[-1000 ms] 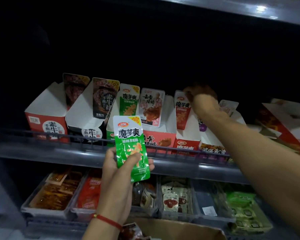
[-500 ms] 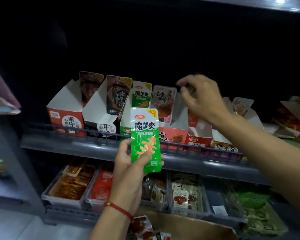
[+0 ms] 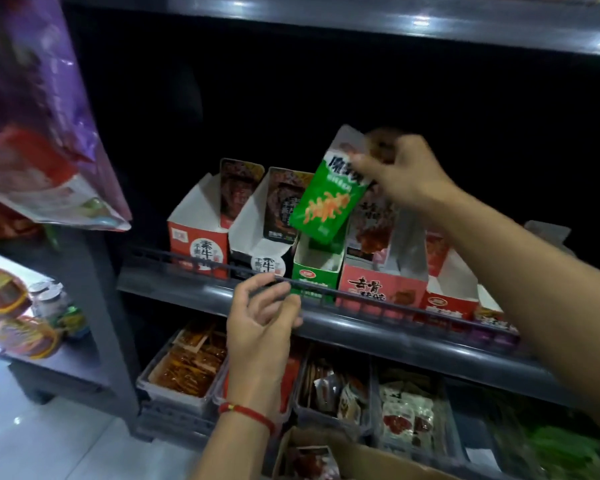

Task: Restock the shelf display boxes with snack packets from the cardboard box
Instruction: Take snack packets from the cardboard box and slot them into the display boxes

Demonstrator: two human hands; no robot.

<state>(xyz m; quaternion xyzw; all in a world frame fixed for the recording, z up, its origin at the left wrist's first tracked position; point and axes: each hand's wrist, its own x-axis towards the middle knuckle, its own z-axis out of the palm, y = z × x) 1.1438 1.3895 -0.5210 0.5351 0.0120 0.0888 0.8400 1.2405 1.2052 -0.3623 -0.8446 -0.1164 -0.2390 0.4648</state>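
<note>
My right hand (image 3: pixel 400 171) pinches the top of a green snack packet (image 3: pixel 323 206) and holds it tilted just above the green display box (image 3: pixel 314 280) on the middle shelf. That box looks nearly empty inside. My left hand (image 3: pixel 262 317), with a red cord at the wrist, hovers in front of the shelf rail with loosely curled fingers and holds nothing. The open cardboard box (image 3: pixel 357 459) with more packets sits at the bottom of the view.
Other display boxes flank the green one: a red-and-white one (image 3: pixel 196 237), a black one (image 3: pixel 260 251), pink and red ones (image 3: pixel 381 285) to the right. A wire rail (image 3: pixel 378 304) fronts the shelf. Bins of packets (image 3: pixel 184 368) fill the lower shelf. Bags (image 3: pixel 32 116) hang at left.
The green packet passed from my left hand to my right hand, which raised it over the green display box. My left hand dropped to the shelf rail, empty.
</note>
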